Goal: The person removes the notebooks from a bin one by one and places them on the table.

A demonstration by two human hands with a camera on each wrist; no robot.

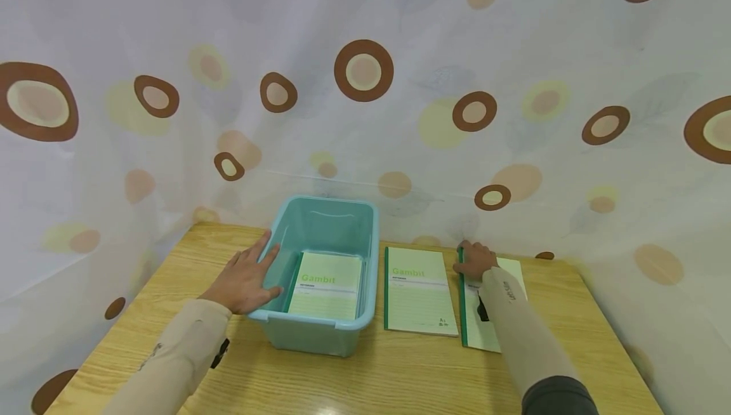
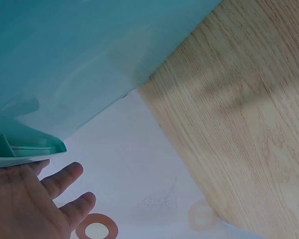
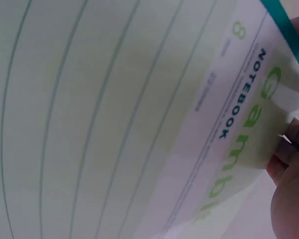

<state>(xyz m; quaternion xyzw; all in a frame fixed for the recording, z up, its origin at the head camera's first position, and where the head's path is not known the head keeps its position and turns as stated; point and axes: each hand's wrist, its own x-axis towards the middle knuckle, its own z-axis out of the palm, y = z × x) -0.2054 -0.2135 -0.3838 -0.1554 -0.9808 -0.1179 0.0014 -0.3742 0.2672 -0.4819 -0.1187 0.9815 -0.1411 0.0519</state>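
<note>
My left hand (image 1: 245, 280) lies over the left rim of a light blue plastic bin (image 1: 371, 263), its fingers spread. In the left wrist view, some fingers (image 2: 65, 180) extend outside the bin's rim. A green-spined Gambit notebook (image 1: 325, 297) lies inside the bin, with the edge of something beneath it. Over on the right, my right hand (image 1: 477, 261) grips the top edge of another Gambit notebook (image 3: 139, 114), near its green spine. My forearm covers part of that notebook in the head view. Between bin and right hand lies a third notebook (image 1: 419, 297), flat on the table.
The wooden table (image 1: 274, 383) carries the bin and notebooks. A white sheet with brown and yellow dots (image 1: 400, 15) hangs behind the table and along both sides. Handwritten marks show on the middle notebook's lower right corner.
</note>
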